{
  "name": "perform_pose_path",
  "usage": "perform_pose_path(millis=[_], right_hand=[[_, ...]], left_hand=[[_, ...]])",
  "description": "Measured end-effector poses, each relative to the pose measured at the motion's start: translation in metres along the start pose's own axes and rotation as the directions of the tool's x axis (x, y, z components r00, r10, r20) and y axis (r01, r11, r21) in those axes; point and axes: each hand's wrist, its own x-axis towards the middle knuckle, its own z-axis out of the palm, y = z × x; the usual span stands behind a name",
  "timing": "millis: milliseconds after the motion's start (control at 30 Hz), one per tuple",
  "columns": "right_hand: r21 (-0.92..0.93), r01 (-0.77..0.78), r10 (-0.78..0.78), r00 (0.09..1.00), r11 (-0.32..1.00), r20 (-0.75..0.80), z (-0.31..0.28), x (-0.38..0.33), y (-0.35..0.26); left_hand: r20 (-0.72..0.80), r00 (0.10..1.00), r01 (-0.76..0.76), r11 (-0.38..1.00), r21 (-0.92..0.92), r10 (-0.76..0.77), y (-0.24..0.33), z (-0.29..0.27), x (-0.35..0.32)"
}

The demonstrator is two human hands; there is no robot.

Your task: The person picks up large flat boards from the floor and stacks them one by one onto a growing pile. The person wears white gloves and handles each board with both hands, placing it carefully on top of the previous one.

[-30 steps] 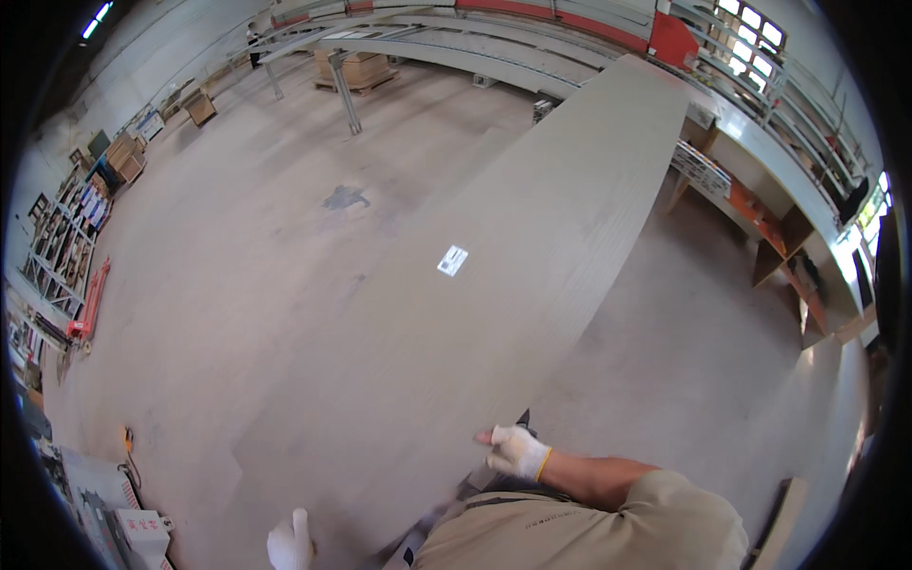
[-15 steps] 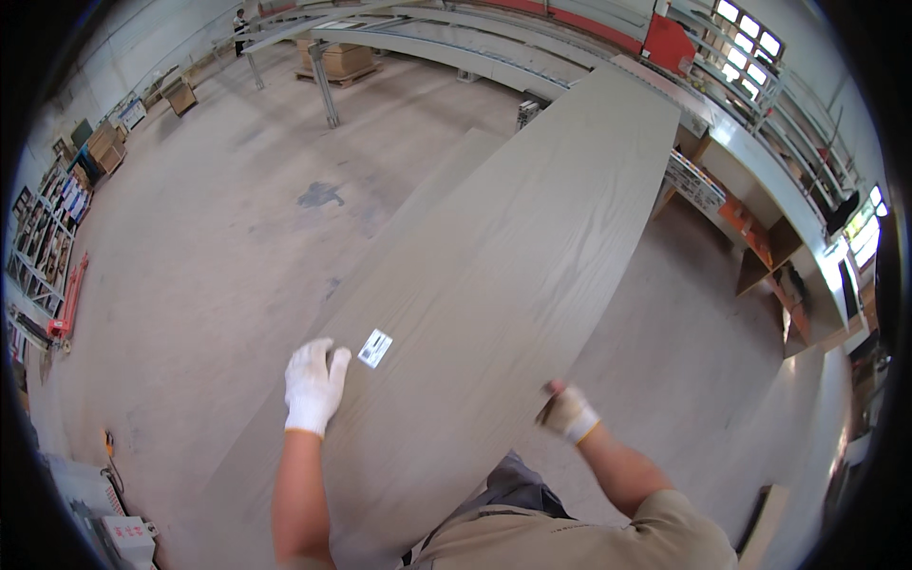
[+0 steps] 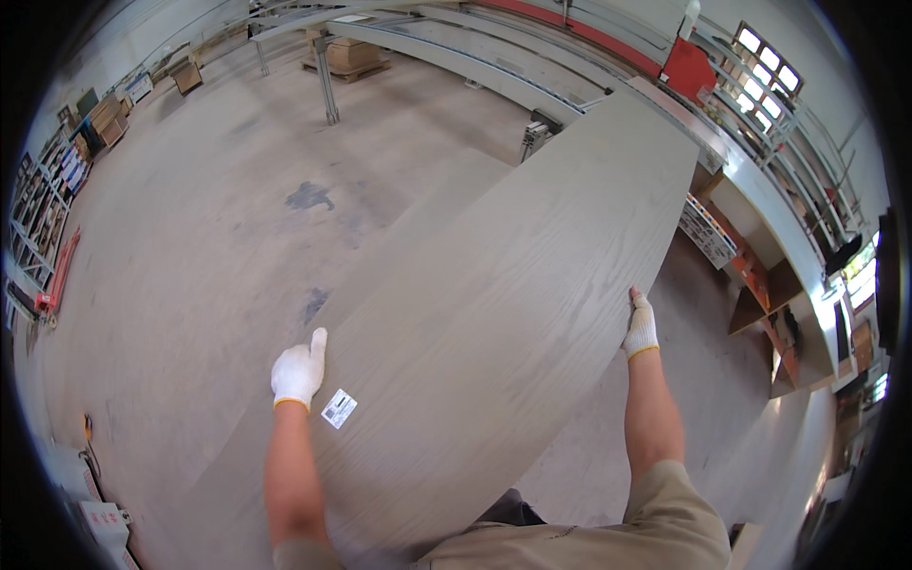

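- Stretched diagonally from the lower edge, by the wearer's khaki short-sleeved shirt, up to the upper right: a long, flat, grey-brown wood-grain panel, above the smooth greyish-pink floor.
- Closed on the panel's left edge: the left hand in a white knit glove with yellow cuff trim, with thumb pointing forward and fingertips hidden.
- Gripping the right edge, farther along: the right hand in a matching glove, with thumb near the upper face and other fingers mostly out of sight.
- Stuck to the panel just beside the left hand: a small white rectangular printed label.
- Overlapping, at the panel's far end, a long pale metal machine frame; impossible to tell whether touching.
- To the right, well apart from the right hand: a curved-looking white-topped bench with open wooden compartments below.
- Behind the frame's near leg: a stack of brown boards on a pallet.
- Far left: a red pallet jack, near a grey metal rack.
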Motion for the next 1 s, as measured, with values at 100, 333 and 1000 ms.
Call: perform_pose_path(millis=[100, 333, 1000], right_hand=[[0.006, 0.015, -0.014, 1.000, 1.000, -0.026, 0.003, -0.008, 0.003], [0.099, -0.020, 0.016, 0.999, 0.995, 0.047, -0.005, -0.087, 0.079], [0.125, -0.313, 0.299, 0.947, 0.942, 0.119, 0.035, -0.272, 0.291]], left_hand=[[0.024, 1.000, 0.012, 1.000, 0.012, -0.012, -0.021, -0.006, -0.014], [0.034, 0.998, 0.047, 0.997, 0.061, -0.049, -0.117, -0.009, -0.065], [-0.134, 0.976, 0.193, 0.969, 0.155, -0.173, -0.413, -0.022, -0.248]])
